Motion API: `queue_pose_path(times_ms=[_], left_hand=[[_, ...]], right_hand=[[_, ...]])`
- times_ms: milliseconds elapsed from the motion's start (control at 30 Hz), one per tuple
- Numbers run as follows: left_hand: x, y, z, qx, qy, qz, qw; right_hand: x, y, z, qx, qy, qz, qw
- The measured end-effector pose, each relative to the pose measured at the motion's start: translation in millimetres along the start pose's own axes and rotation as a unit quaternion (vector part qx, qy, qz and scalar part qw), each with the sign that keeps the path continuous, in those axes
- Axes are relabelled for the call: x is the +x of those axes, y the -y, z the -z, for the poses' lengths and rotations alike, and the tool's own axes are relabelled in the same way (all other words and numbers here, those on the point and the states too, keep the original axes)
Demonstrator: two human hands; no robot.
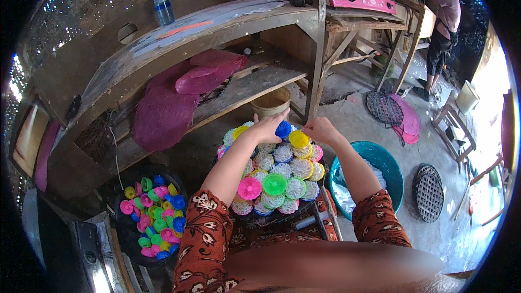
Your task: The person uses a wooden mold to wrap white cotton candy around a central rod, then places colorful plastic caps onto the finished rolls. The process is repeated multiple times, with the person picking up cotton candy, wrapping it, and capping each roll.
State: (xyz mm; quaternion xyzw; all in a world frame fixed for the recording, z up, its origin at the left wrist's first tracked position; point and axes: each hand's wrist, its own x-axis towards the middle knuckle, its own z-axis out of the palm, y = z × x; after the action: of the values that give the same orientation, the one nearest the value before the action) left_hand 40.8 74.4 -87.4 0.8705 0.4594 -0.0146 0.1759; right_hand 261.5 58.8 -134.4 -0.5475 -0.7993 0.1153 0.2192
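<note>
A tall heap of small colored plastic molds (274, 183) rises in front of me, many topped with white, stringy, net-like stuff. At its far side, my left hand (268, 129) lies over the heap with fingers spread, beside a blue mold (283, 129). My right hand (321, 130) is closed, its fingertips pinched together by the edge of a yellow mold (298, 139); what they pinch, if anything, is too small to tell. A pink mold (249, 188) shows on the near side. The container under the heap is mostly hidden.
A black tub (120, 238) of colored molds stands left. To the right are a teal basin (399, 176) with white contents and a dark woven tray (429, 192). Beyond the heap stand a bucket (274, 103) and wooden shelf (271, 84). Another person (449, 19) stands far right.
</note>
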Motion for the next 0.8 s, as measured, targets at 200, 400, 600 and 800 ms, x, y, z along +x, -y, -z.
queue_pose_path(times_ms=[200, 400, 600, 800], left_hand=[[-30, 16, 14, -0.005, -0.088, -0.029, 0.996], [-110, 46, 37, -0.026, -0.18, -0.058, 0.982], [-208, 75, 48, -0.079, -0.248, -0.075, 0.963], [-287, 85, 39, -0.041, -0.237, 0.069, 0.968]], right_hand=[[-6, 7, 1, 0.032, -0.047, 0.001, 0.998], [-10, 14, -10, 0.033, -0.01, -0.045, 0.998], [-9, 28, -18, 0.037, -0.023, -0.029, 0.999], [-10, 43, -27, 0.012, -0.025, -0.039, 0.999]])
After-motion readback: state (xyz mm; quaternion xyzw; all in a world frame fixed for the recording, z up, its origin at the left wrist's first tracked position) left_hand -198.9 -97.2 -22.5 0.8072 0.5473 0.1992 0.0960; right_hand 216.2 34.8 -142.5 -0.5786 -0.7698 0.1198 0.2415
